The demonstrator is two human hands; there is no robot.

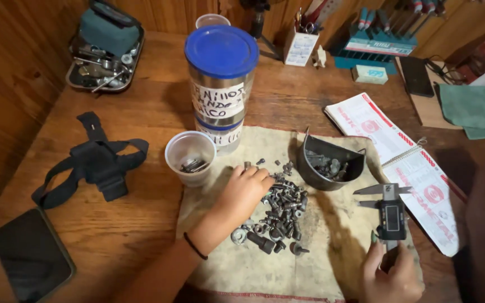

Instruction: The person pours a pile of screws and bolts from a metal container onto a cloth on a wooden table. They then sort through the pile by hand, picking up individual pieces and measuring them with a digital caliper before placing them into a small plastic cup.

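My left hand point(242, 193) rests with curled fingers on the upper left edge of a pile of dark bolts and nuts point(279, 216), which lies on a stained cloth point(254, 264); whether it pinches a bolt is hidden. My right hand point(389, 274) grips the lower end of a digital caliper point(389, 216), whose jaws point left just above the cloth. A clear plastic cup point(190, 158) with a few screws stands left of my left hand. A dark curved metal bowl point(330, 163) holding more hardware sits behind the pile.
Two stacked tins with blue lids point(222, 84) stand behind the cup. A spiral notebook point(405, 163) lies at the right, a black strap harness point(94, 165) and a dark phone point(32, 255) at the left. A tray of parts point(105, 56) and a tool stand point(380, 33) sit at the back.
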